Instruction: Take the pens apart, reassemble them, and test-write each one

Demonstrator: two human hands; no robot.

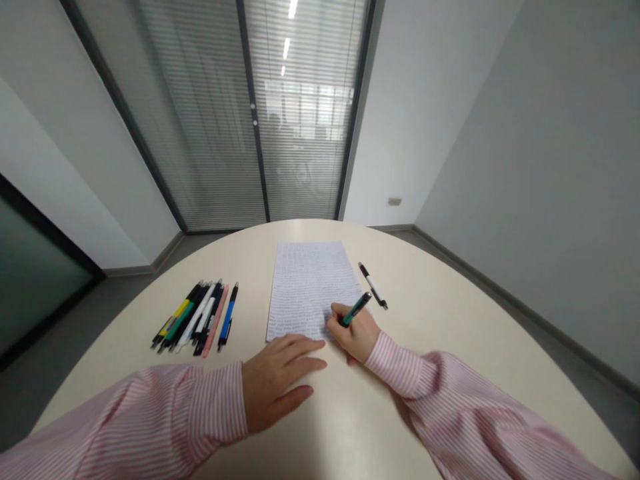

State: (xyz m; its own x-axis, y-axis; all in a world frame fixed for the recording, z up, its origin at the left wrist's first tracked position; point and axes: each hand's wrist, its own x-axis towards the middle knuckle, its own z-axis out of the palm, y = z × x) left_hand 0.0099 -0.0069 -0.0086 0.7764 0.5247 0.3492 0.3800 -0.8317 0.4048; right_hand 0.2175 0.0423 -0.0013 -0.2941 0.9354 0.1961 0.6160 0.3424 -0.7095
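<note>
A sheet of paper (313,280) covered in rows of handwriting lies in front of me on the table. My right hand (356,331) rests at its lower right corner, fingers closed round a dark green pen (357,309). The pen leans back to the right, and its tip is hidden behind the fingers. Flat across the lower left edge of the sheet, my left hand (285,380) has its fingers stretched out and holds nothing.
On the pale round table (425,300), several pens (193,317) lie side by side at the left, with a blue pen (229,317) at their right end. A black and white pen (373,285) lies right of the paper. Beyond stands a glass partition with blinds (305,133).
</note>
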